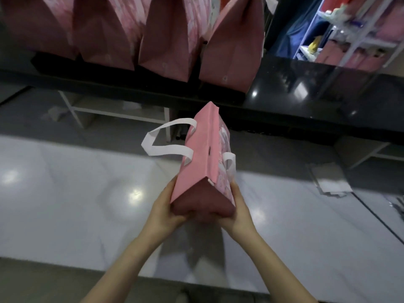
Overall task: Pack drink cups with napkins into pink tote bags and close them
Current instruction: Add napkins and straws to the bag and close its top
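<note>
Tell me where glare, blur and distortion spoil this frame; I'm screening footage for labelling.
Head view: ceiling lights glare as bright spots on the glossy white counter and the black ledge; the shelf at upper right is soft and smeared; wide-angle bending slants the row of closed bags; the held pink bag and both hands, left, right, are fairly sharp.

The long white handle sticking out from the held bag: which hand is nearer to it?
Left. The left hand grips the pink bag on the side where the long white handle loops out; the right hand grips the opposite side, farther off.
</note>
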A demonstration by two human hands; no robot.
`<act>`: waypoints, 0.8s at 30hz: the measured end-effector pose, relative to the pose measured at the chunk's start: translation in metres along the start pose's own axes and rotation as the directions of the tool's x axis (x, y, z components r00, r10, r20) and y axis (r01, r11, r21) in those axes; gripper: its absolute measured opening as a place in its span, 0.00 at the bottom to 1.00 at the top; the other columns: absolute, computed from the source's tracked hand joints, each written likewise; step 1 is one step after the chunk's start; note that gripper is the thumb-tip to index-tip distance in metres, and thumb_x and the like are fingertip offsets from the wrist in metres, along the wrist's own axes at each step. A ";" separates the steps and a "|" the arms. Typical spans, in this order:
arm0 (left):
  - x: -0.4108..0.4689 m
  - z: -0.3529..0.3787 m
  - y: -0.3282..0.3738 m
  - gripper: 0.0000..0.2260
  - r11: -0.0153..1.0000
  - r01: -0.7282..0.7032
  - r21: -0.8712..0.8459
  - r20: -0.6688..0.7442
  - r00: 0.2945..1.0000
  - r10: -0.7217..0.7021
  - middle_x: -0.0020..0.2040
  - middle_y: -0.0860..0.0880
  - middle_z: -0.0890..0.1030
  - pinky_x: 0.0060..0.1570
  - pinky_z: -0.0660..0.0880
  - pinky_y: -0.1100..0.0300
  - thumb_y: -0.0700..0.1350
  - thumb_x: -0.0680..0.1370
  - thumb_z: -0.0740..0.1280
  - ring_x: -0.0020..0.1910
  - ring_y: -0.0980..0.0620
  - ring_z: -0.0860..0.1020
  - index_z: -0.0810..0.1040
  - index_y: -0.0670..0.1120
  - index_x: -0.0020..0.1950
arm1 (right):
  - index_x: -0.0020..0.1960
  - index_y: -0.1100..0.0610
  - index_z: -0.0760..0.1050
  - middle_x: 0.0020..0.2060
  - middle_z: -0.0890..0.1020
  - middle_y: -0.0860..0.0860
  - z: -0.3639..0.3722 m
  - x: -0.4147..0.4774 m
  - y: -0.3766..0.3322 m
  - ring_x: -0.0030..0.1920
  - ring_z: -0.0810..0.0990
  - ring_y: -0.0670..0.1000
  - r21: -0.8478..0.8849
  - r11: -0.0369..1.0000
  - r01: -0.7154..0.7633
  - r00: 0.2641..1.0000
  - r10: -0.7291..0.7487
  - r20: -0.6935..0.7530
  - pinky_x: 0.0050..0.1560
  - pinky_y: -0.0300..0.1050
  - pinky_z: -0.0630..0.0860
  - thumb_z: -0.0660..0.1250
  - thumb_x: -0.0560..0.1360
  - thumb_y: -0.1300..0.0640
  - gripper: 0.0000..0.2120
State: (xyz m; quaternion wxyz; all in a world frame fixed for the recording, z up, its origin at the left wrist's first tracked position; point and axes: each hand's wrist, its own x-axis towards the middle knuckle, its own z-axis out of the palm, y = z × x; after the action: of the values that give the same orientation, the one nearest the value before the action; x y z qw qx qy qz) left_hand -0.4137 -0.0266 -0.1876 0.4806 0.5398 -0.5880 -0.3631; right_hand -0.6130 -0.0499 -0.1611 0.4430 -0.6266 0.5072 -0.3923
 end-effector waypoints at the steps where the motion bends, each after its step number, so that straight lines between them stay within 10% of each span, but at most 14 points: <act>1: -0.002 -0.005 0.004 0.42 1.000 -0.014 -0.003 -0.011 1.000 0.014 0.65 0.63 0.75 0.55 0.71 0.72 0.48 0.63 0.80 0.63 0.63 0.74 0.65 0.58 0.73 | 0.61 0.34 0.74 0.55 0.82 0.40 0.002 -0.004 -0.001 0.55 0.80 0.41 -0.091 0.996 0.022 1.000 -0.021 0.013 0.51 0.38 0.78 0.73 0.71 0.61 0.27; 5: -0.022 -0.028 0.023 0.38 0.999 -0.040 -0.011 -0.079 0.996 0.040 0.60 0.67 0.77 0.48 0.71 0.76 0.52 0.61 0.79 0.57 0.66 0.76 0.66 0.66 0.68 | 0.71 0.37 0.60 0.67 0.73 0.44 0.016 -0.024 -0.014 0.65 0.74 0.44 -0.052 0.999 0.010 0.997 -0.006 0.074 0.65 0.51 0.73 0.78 0.63 0.55 0.43; 9: -0.050 -0.055 0.035 0.40 0.999 -0.055 0.001 -0.127 0.990 0.054 0.56 0.71 0.77 0.44 0.72 0.76 0.47 0.62 0.82 0.53 0.68 0.77 0.66 0.72 0.64 | 0.70 0.39 0.64 0.65 0.74 0.47 0.041 -0.047 -0.048 0.65 0.75 0.51 0.062 0.996 0.058 0.998 -0.058 -0.009 0.61 0.58 0.76 0.77 0.59 0.48 0.42; 14: -0.105 -0.089 0.052 0.36 0.997 -0.070 -0.013 -0.122 0.990 0.067 0.53 0.68 0.79 0.41 0.75 0.74 0.56 0.61 0.79 0.51 0.65 0.79 0.66 0.71 0.63 | 0.70 0.31 0.58 0.63 0.72 0.36 0.071 -0.108 -0.084 0.64 0.73 0.41 -0.001 0.977 0.215 0.970 -0.214 -0.116 0.54 0.35 0.76 0.75 0.66 0.48 0.40; 18: -0.148 -0.123 0.066 0.34 0.997 -0.074 0.001 -0.116 0.991 0.074 0.50 0.67 0.80 0.39 0.74 0.74 0.59 0.59 0.78 0.48 0.65 0.80 0.67 0.70 0.61 | 0.76 0.46 0.57 0.69 0.70 0.49 0.101 -0.154 -0.107 0.68 0.71 0.47 0.031 0.970 0.240 0.964 -0.235 -0.122 0.63 0.53 0.75 0.75 0.67 0.54 0.43; 24: -0.189 -0.193 0.089 0.34 0.996 -0.086 0.004 -0.169 0.982 0.085 0.48 0.64 0.81 0.37 0.73 0.75 0.52 0.60 0.80 0.47 0.66 0.79 0.70 0.65 0.62 | 0.71 0.33 0.57 0.69 0.70 0.48 0.156 -0.187 -0.154 0.68 0.71 0.50 0.024 0.970 0.241 0.967 -0.238 -0.089 0.64 0.57 0.73 0.73 0.64 0.46 0.41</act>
State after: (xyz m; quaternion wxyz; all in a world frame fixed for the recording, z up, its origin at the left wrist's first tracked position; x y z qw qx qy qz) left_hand -0.2629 0.1905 -0.0833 0.5449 0.5420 -0.5672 -0.2960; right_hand -0.4553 0.1726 -0.0693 0.3811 -0.6583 0.4392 -0.4781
